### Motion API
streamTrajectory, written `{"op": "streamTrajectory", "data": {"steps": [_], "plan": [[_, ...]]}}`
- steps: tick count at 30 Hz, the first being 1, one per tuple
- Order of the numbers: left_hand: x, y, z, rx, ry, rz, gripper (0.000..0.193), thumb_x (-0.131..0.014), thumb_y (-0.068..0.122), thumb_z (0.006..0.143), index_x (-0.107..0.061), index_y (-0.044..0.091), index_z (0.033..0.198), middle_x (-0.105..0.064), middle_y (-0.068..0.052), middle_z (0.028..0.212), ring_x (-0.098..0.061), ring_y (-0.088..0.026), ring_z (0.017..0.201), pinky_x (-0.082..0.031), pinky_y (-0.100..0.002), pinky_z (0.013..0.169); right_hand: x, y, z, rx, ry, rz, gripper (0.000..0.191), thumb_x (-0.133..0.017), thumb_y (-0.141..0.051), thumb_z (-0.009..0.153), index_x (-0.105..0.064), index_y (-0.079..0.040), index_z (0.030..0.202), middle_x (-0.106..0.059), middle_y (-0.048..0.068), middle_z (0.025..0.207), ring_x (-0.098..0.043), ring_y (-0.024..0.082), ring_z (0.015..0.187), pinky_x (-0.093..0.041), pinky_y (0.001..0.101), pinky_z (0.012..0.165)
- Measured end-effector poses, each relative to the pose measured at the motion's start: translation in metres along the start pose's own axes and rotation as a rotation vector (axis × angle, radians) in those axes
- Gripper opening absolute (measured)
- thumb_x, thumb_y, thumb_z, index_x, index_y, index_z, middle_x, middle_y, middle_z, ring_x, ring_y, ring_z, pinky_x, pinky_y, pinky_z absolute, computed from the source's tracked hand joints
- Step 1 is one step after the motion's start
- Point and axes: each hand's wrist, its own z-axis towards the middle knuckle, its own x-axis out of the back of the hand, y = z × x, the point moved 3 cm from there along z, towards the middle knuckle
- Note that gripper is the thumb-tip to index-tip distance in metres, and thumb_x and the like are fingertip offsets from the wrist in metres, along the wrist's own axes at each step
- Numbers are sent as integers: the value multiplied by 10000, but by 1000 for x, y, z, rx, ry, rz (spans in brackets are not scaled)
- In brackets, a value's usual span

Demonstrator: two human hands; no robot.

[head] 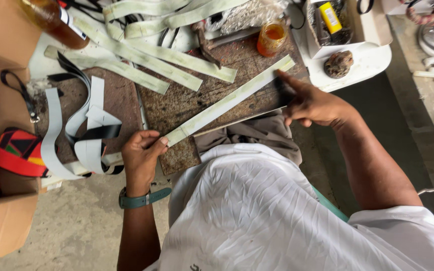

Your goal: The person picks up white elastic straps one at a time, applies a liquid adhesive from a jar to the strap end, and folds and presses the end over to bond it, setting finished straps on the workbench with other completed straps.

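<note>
Far left – cardboard box with a bright patterned piece in it, then a loose tangle of grey and black straps on the floor.

My left hand, green wristwatch on the wrist, pins the near end of the long pale strip: thumb and fingers in a narrow pinch on it, wrist straight, forearm coming up from below. The strip runs diagonally across the worn brown board, which rests over my lap and serves as my desk.

My right hand is at the strip's far end – index finger stretched out and pressing the tip flat, other fingers curled under, not gripping anything, elbow bent out to the right.

Risks as I judge them:
- only the two ends are held, so the middle could bow or skew off line
- the board isn't fixed; a knee shift could tilt it
- the orange jar sits at the board's top edge, near my right hand, and a bump could tip it

More pale strips lie piled beyond. White tray far right.
</note>
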Motion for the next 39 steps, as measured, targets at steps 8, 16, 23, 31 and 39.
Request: {"op": "streamTrajectory", "data": {"steps": [8,16,23,31,39], "plan": [[-3,14,-1,-20,-30,62,272,-777,-5,864,-643,-41,1099,-748,-130,905,-724,-140,742,-616,-256,660,-108,-41,0,144,-133,-479,1126,-701,-68,722,-111,-204,1672,-687,131,624,-629,175,568,-538,313,617],[-4,27,-1,-51,-84,182,264,-771,10,874,-643,-51,1096,-743,-130,905,-735,-129,759,-627,-258,638,-180,-67,14,189,-237,-830,1143,-721,-147,692,-88,-213,1642,-664,202,591,-650,302,522,-529,403,620],[4,34,-2,-26,-133,314,271,-733,106,927,-653,-27,1149,-745,-102,922,-724,-133,725,-597,-261,630,-239,-87,27,198,-372,-1112,1132,-693,-176,739,-19,-183,1648,-667,201,631,-667,353,575,-533,471,601],[10,33,-1,-29,-67,174,285,-638,175,996,-622,5,1224,-732,-72,918,-721,-118,828,-637,-282,674,-236,-83,49,245,-353,-994,1109,-692,-151,715,-94,-116,1648,-650,205,604,-676,341,553,-565,460,591],[-4,52,-29,-387,36,849,274,-789,139,877,-724,-2,1102,-688,-176,1144,-684,-317,936,-547,-417,776,-182,-67,30,278,-105,-1083,930,-645,-154,782,-247,-246,1617,-736,177,812,-724,334,696,-582,455,721]]}}
